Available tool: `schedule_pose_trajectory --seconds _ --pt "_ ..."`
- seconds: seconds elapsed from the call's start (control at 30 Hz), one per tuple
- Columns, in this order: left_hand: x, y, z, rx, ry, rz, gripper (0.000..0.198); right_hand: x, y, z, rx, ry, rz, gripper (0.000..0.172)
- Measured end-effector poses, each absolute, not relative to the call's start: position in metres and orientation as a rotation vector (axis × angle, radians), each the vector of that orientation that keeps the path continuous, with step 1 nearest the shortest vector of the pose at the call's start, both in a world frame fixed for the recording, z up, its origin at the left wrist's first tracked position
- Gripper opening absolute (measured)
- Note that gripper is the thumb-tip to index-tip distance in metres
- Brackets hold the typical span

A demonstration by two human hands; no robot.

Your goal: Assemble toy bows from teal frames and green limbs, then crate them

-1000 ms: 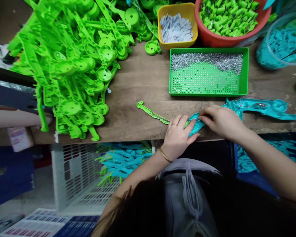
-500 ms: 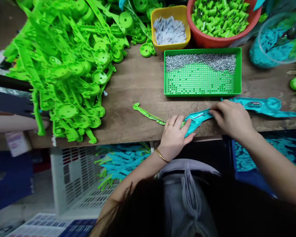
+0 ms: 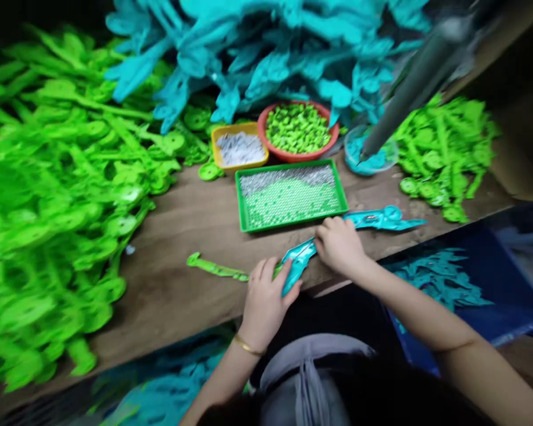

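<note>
A long turquoise plastic part (image 3: 375,219) lies along the front of the wooden table, hollow side up. From its left end a thin curved lime-green plastic arm (image 3: 220,269) sticks out. My left hand (image 3: 266,296), with a gold bangle at the wrist, is closed over the joint between the two, thumb on the turquoise side. Further right, my right hand (image 3: 340,245) has its fingers bent and pressed together on the middle of the turquoise part. Whatever small piece may sit under those fingertips is hidden. Just beyond the hands stands a green perforated tray (image 3: 293,201) of small metal screws.
Lime-green parts are heaped at the left (image 3: 71,207) and far right (image 3: 448,148). Turquoise parts (image 3: 266,53) pile up at the back. A yellow tub (image 3: 216,145), a red bowl (image 3: 263,127) and a clear tub (image 3: 393,157) stand behind the tray. A dark hanging tool (image 3: 408,94) points down.
The camera view has tilted up and swung, so the back pile and the hanging tool now show. Both hands stay on the turquoise and green piece with little visible change.
</note>
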State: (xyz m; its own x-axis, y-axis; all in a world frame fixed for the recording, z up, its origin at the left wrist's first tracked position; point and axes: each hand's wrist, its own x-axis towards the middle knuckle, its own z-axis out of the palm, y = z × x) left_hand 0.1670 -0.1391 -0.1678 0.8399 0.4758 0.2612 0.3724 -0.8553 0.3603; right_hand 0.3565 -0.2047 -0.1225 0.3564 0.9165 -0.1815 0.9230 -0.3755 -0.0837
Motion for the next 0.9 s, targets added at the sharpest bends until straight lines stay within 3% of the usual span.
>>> schedule_pose_trajectory --seconds 0.17,0.23,0.3,0.47,0.53,0.6,0.73,0.9 --pt "0.169 -0.134 -0.171 2.757 0.623 0.537 0.031 0.421 -0.226 -0.099 3.041 1.770 -0.524 0.018" --pt "0.168 -0.134 -0.171 2.764 0.621 0.569 0.031 0.471 -0.228 -0.080 3.511 1.445 -0.200 0.018" --pt "0.168 -0.134 -0.171 2.773 0.623 0.589 0.031 0.519 -0.216 -0.067 3.621 1.311 0.006 0.022" --pt "0.165 -0.133 -0.175 2.752 0.655 0.608 0.031 0.572 -0.177 -0.072 3.512 1.488 -0.690 0.018" --pt "0.165 -0.133 -0.178 2.758 0.652 0.627 0.032 0.581 -0.174 -0.079 3.555 1.479 -0.714 0.023" --pt "0.166 -0.132 -0.179 2.794 0.634 0.662 0.032 0.600 -0.171 -0.082 3.643 1.460 -0.558 0.029" --pt "0.167 -0.125 -0.175 2.848 0.592 0.639 0.045 0.667 -0.141 -0.077 3.605 1.217 0.224 0.037" --pt "0.148 -0.102 -0.174 2.876 0.550 0.646 0.064 0.741 -0.084 -0.070 3.424 1.059 0.186 0.034"
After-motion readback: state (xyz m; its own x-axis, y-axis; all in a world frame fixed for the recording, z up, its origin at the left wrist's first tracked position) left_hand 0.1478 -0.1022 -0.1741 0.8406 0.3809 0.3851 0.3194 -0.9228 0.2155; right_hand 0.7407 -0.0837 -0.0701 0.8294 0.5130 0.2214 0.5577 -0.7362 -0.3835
